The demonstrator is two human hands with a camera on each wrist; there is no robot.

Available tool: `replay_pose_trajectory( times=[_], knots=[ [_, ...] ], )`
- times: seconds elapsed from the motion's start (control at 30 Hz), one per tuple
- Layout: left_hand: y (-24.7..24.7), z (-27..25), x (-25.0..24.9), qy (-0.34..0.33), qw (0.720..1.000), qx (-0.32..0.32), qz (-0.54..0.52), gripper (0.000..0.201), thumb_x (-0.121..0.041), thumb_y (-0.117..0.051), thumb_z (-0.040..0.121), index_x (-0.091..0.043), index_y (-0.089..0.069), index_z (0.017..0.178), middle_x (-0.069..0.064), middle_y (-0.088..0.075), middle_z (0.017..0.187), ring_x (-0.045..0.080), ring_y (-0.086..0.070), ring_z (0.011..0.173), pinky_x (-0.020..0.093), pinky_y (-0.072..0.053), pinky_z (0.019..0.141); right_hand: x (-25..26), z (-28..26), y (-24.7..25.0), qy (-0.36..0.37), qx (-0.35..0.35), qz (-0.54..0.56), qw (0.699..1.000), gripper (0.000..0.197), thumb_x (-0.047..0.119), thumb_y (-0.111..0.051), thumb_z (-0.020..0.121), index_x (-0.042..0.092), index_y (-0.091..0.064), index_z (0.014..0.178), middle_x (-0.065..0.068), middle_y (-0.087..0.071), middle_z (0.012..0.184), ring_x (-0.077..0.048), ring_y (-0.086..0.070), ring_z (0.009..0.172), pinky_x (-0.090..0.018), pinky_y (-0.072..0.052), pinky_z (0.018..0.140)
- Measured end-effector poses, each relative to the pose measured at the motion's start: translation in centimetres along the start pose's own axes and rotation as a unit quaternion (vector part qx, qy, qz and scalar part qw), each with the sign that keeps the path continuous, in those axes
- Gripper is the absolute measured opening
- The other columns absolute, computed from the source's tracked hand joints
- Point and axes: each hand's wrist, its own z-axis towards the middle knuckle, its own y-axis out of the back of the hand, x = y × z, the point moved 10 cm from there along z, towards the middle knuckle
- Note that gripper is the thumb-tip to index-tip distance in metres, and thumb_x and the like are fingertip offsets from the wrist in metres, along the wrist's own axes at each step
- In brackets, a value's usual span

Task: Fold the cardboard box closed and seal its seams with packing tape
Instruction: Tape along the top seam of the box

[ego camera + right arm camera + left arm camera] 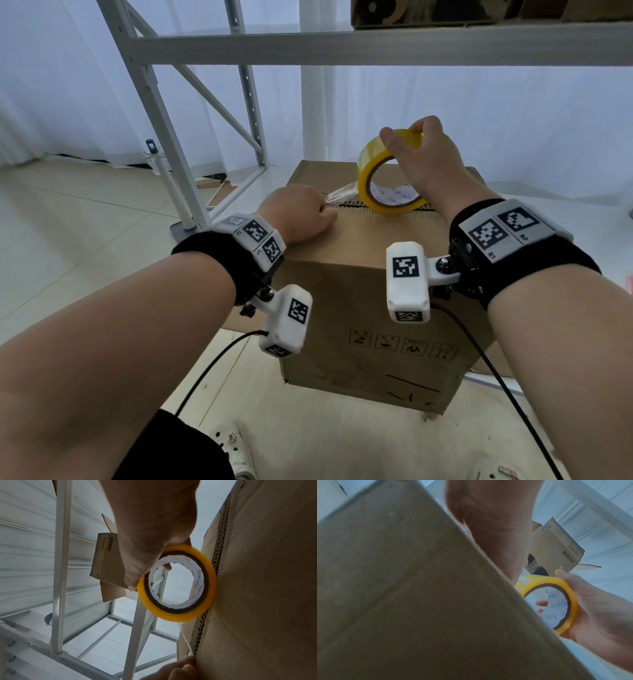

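A brown cardboard box (370,308) stands on the floor with its top flaps folded shut, the centre seam (363,205) running left to right. My right hand (424,161) grips a yellow roll of clear packing tape (380,178) standing on edge on the seam. A short strip of tape (342,193) stretches left from the roll to my left hand (301,216), which pinches its free end at the box's left top edge. The right wrist view shows the roll (178,584) against the corrugated seam (219,547) and the strip (186,642) running to the left fingers (181,669). The left wrist view shows the roll (556,601) beyond the box side (402,588).
A white metal shelving rack (164,113) stands behind and left of the box, its beam (376,48) crossing overhead with a cardboard carton (479,10) on it. White curtain hangs behind. Pale tiled floor (68,222) lies to the left. Cables hang from both wrist cameras.
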Motion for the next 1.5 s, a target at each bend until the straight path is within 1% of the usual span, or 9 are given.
replay_pose_trajectory(
  times=[0.13, 0.23, 0.37, 0.47, 0.53, 0.63, 0.87, 1.13, 1.5],
  knots=[
    [0.1, -0.2, -0.4, -0.013, 0.999, 0.012, -0.051, 0.04, -0.032, -0.035, 0.098, -0.015, -0.067, 0.117, 0.003, -0.068, 0.108, 0.016, -0.06, 0.091, 0.03, -0.047, 0.087, 0.6, 0.1, -0.3, 0.007, 0.001, 0.001, 1.0, 0.056, 0.056, -0.049, 0.091, 0.015, -0.04, 0.128, -0.006, -0.048, 0.122, -0.02, -0.045, 0.101, -0.031, -0.034, 0.079],
    [0.7, -0.8, 1.7, -0.013, 0.997, 0.017, -0.072, 0.038, -0.032, -0.038, 0.099, -0.018, -0.065, 0.121, -0.003, -0.062, 0.126, 0.014, -0.056, 0.093, 0.025, -0.04, 0.078, 0.5, 0.0, 0.0, -0.005, 0.005, 0.007, 1.0, 0.055, 0.055, -0.048, 0.091, 0.016, -0.039, 0.13, -0.003, -0.045, 0.119, -0.019, -0.043, 0.101, -0.03, -0.03, 0.078],
    [1.7, -1.3, 5.0, 0.024, 0.999, -0.03, 0.005, 0.033, -0.031, -0.04, 0.095, -0.014, -0.066, 0.083, 0.011, -0.069, 0.093, 0.02, -0.057, 0.078, 0.024, -0.036, 0.059, 0.2, -0.3, 0.4, -0.012, 0.013, 0.013, 1.0, 0.056, 0.055, -0.048, 0.092, 0.016, -0.038, 0.132, 0.0, -0.043, 0.115, -0.018, -0.043, 0.101, -0.031, -0.03, 0.077],
    [1.4, -1.0, 4.3, 0.021, 0.999, -0.026, 0.037, 0.037, -0.031, -0.037, 0.094, -0.008, -0.065, 0.085, 0.008, -0.064, 0.079, 0.023, -0.059, 0.078, 0.028, -0.041, 0.06, 0.3, -0.4, 0.4, -0.019, 0.016, -0.018, 1.0, 0.058, 0.055, -0.048, 0.091, 0.016, -0.038, 0.132, -0.001, -0.044, 0.118, -0.019, -0.043, 0.101, -0.03, -0.031, 0.072],
    [0.4, -0.4, 3.1, 0.014, 0.999, 0.011, 0.038, 0.041, -0.038, -0.034, 0.096, -0.012, -0.061, 0.112, 0.008, -0.064, 0.105, 0.025, -0.058, 0.1, 0.034, -0.046, 0.083, 0.8, 0.0, 0.4, -0.019, 0.032, -0.04, 0.999, 0.06, 0.055, -0.05, 0.089, 0.013, -0.041, 0.131, -0.004, -0.049, 0.119, -0.023, -0.047, 0.103, -0.034, -0.037, 0.077],
    [-2.1, 0.4, 1.4, 0.02, 0.993, 0.111, 0.019, 0.063, -0.048, -0.024, 0.1, -0.013, -0.016, 0.151, 0.007, -0.016, 0.158, 0.022, -0.016, 0.145, 0.036, -0.013, 0.116, 2.2, 0.8, 0.5, 0.014, 0.04, -0.092, 0.995, 0.051, 0.05, -0.054, 0.087, 0.01, -0.051, 0.118, -0.004, -0.052, 0.102, -0.021, -0.049, 0.094, -0.034, -0.038, 0.075],
    [-3.7, 1.0, 0.8, 0.029, 0.988, 0.15, -0.009, 0.068, -0.052, -0.017, 0.099, -0.014, 0.004, 0.152, 0.003, 0.01, 0.159, 0.014, 0.006, 0.146, 0.031, 0.003, 0.116, -0.4, 1.1, 0.4, -0.039, -0.005, 0.019, 0.999, 0.044, 0.059, -0.059, 0.082, 0.019, -0.042, 0.077, 0.005, -0.04, 0.073, -0.012, -0.04, 0.068, -0.026, -0.031, 0.057],
    [-3.5, 0.6, 0.6, 0.028, 0.989, 0.145, -0.024, 0.071, -0.055, -0.019, 0.098, -0.016, 0.006, 0.152, 0.002, 0.01, 0.159, 0.014, 0.006, 0.146, 0.031, 0.003, 0.116, 3.4, 1.0, 2.8, 0.027, -0.036, -0.09, 0.995, 0.048, 0.053, -0.066, 0.076, 0.01, -0.05, 0.092, 0.004, -0.044, 0.074, -0.016, -0.046, 0.073, -0.034, -0.04, 0.066],
    [-3.6, 0.4, 0.4, 0.032, 0.988, 0.148, -0.016, 0.068, -0.052, -0.017, 0.099, -0.014, 0.005, 0.152, 0.002, 0.011, 0.159, 0.013, 0.007, 0.146, 0.031, 0.003, 0.117, -0.8, -1.1, 5.2, -0.002, -0.057, -0.141, 0.988, 0.066, 0.065, -0.061, 0.077, 0.022, -0.049, 0.125, -0.01, -0.042, 0.129, -0.029, -0.041, 0.121, -0.042, -0.04, 0.094]
  ],
)
